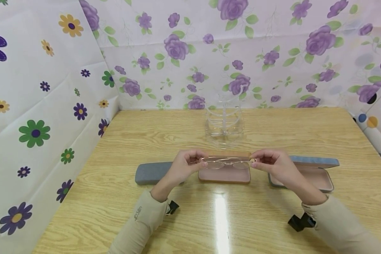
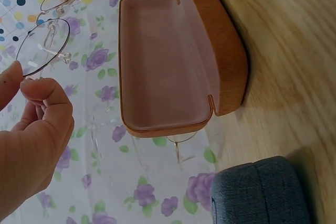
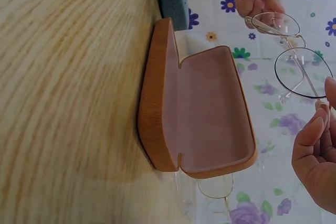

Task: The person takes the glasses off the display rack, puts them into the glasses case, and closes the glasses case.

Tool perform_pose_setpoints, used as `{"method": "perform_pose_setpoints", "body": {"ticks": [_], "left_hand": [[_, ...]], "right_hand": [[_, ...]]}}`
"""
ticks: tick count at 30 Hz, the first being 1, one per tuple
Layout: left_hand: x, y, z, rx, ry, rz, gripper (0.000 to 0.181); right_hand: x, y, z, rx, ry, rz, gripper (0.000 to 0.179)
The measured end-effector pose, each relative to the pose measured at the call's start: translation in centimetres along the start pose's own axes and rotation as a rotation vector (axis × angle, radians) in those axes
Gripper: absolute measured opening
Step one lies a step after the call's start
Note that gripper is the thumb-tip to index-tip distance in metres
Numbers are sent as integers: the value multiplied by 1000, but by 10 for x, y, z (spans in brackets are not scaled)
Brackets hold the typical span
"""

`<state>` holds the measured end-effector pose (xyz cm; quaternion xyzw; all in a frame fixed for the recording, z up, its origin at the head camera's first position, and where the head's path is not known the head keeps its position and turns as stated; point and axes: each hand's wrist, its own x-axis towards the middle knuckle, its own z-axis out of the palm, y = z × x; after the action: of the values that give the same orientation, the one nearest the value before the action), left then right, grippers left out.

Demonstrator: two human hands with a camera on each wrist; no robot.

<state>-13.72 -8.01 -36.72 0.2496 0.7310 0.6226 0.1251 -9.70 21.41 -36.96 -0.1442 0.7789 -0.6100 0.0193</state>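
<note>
Between both hands hangs a pair of thin metal-framed eyeglasses (image 1: 214, 164) with clear round lenses. My left hand (image 1: 185, 165) pinches the left end of the frame between thumb and fingers. At the other end, my right hand (image 1: 275, 163) pinches the frame the same way. The folded-in temples show behind the lenses in the right wrist view. Under the eyeglasses lies an open brown glasses case (image 1: 223, 177) with a pink lining, its lid raised at the back. Both wrist views show its inside (image 2: 157, 66) bare.
A closed blue-grey glasses case (image 1: 150, 173) lies left, partly behind the left hand. To the right, an open blue case (image 1: 317, 176) sits partly behind the right hand. A clear tiered display rack (image 1: 224, 120) stands behind, with eyeglasses on it. Patterned sheets hang around the wooden table (image 1: 162, 134).
</note>
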Motion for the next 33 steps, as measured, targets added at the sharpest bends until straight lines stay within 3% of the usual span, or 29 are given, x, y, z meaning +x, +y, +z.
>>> {"method": "perform_pose_setpoints", "body": {"ticks": [9, 15, 20, 22, 26, 33], "left_hand": [[0, -8, 0, 71, -23, 14, 15], [0, -14, 0, 54, -24, -47, 17], [-1, -3, 2, 100, -29, -79, 18], [0, -5, 2, 137, -31, -82, 18], [6, -26, 1, 194, -28, -95, 19], [7, -30, 2, 271, -6, -111, 15]], "right_hand": [[0, 9, 4, -40, -2, 19, 26], [1, 19, 9, -69, 3, 40, 22], [2, 29, 13, -93, -12, 56, 19], [2, 31, 14, -107, -13, 60, 19], [2, 33, 15, -127, -6, 81, 21], [3, 36, 15, -152, -20, 114, 22]]}}
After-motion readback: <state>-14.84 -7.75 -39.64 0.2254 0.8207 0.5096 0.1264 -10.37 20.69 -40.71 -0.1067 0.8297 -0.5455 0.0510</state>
